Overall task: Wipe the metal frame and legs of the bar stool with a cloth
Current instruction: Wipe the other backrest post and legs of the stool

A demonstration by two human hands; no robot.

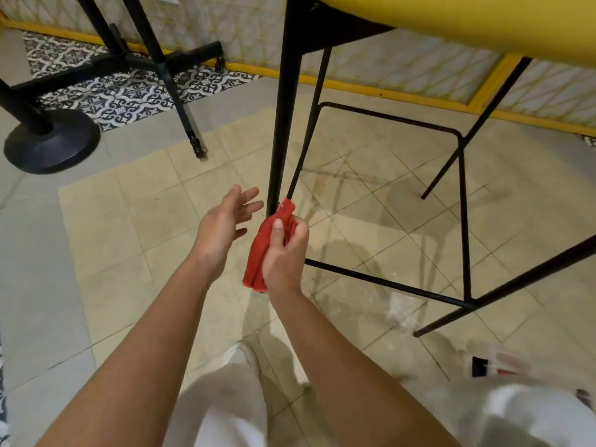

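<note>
The bar stool has a yellow seat (467, 21) and a black metal frame. Its near front leg (285, 117) runs down the middle of the view, and a thin footrest bar (387, 282) crosses low on the right. My right hand (283, 253) grips a bunched red cloth (267, 250), whose top end lies against the lower part of that leg. Just left of the leg, my left hand (225, 224) hangs in the air with its fingers spread and holds nothing.
A round black table base (51, 140) stands at the left, with a black cross-shaped base (154, 59) behind it. A yellow-edged wall panel (387, 91) runs along the back. A small bottle (493, 366) lies on the tiled floor at the lower right. My legs show below.
</note>
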